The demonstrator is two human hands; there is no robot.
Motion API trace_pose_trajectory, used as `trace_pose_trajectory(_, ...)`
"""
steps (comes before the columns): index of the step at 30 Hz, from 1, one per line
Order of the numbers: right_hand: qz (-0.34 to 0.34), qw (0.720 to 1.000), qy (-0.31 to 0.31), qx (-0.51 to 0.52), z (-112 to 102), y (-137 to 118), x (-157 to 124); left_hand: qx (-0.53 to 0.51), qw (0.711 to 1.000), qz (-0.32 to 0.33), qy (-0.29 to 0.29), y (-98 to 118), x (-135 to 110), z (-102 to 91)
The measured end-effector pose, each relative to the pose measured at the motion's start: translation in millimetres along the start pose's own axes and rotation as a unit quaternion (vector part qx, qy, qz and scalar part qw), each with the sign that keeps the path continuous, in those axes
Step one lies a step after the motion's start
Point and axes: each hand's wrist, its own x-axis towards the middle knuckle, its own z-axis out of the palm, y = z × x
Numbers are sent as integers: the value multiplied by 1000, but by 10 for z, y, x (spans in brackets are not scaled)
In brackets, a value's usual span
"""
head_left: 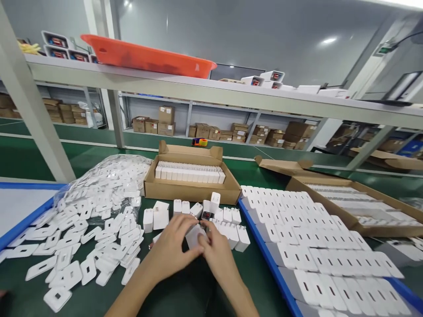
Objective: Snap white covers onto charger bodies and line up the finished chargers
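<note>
Both hands meet at the lower middle of the view around one white plastic housing (194, 236). My left hand (175, 242) grips it from the left, with fingers over its top and thumb along the near side. From the right, the thumb and fingers of my right hand (214, 246) close on the same piece. Its near face is partly hidden by the fingers. Just beyond the hands stand several white plug-like units (228, 215), and one shows a dark and red inside (206, 215). A loose pile of flat white cover plates (95, 237) lies to the left.
Behind the hands is an open cardboard box (191, 192) with a row of white units. At right, a blue-edged tray (264, 259) holds rows of slotted white housings; another open carton (366, 229) stands beyond. An orange tray (148, 57) sits on the overhead shelf (185, 86).
</note>
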Motion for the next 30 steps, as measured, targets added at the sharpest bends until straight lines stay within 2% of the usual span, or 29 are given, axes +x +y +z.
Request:
trace_pose_trajectory(3, 43, 983, -59, 168, -37, -113, -54, -48, 996, 12, -70, 96, -36, -38)
trace_pose_trajectory(5, 77, 953, -108, 271, 22, -218, -82, -102, 992, -3, -75, 123, -43, -126)
trace_pose_trajectory(9, 133, 893, -218, 370, 281, -372, -17, -189, 980, -65, -6, 94, -15, -346)
trace_pose_trajectory(11, 128, 883, -247, 377, 443, -403, 44, -207, 975, -73, 37, 48, 2, -420)
trace_pose_trajectory(13, 109, 886, -261, 367, 603, -410, 69, -211, 970, -72, 93, -7, 11, -453)
trace_pose_trajectory(17, 27, 920, -252, 299, 834, -347, -86, -223, 942, -57, 244, -85, -4, -454)
trace_pose_trajectory(19, -109, 941, -272, 168, 900, -244, -217, -234, 929, -46, 284, -96, -18, -452)
trace_pose_trajectory(20, -201, 934, -288, 63, 928, -168, -276, -241, 925, -44, 291, -97, -23, -453)
trace_pose_trajectory(21, -290, 909, -296, -53, 954, -76, -323, -248, 923, -46, 292, -96, -26, -455)
trace_pose_trajectory(23, -417, 833, -267, -245, 999, 139, -377, -257, 918, -68, 293, -98, -22, -462)
trace_pose_trajectory(24, -444, 815, -227, -294, 1011, 249, -386, -261, 916, -84, 294, -103, -15, -467)
trace_pose_trajectory(26, -466, 804, -141, -342, 998, 435, -383, -270, 909, -119, 296, -121, 8, -476)
trace_pose_trajectory(28, -465, 807, -89, -352, 925, 533, -370, -280, 903, -148, 290, -143, 37, -479)
trace_pose_trajectory(30, -460, 812, -65, -353, 815, 528, -363, -289, 902, -166, 273, -158, 63, -466)
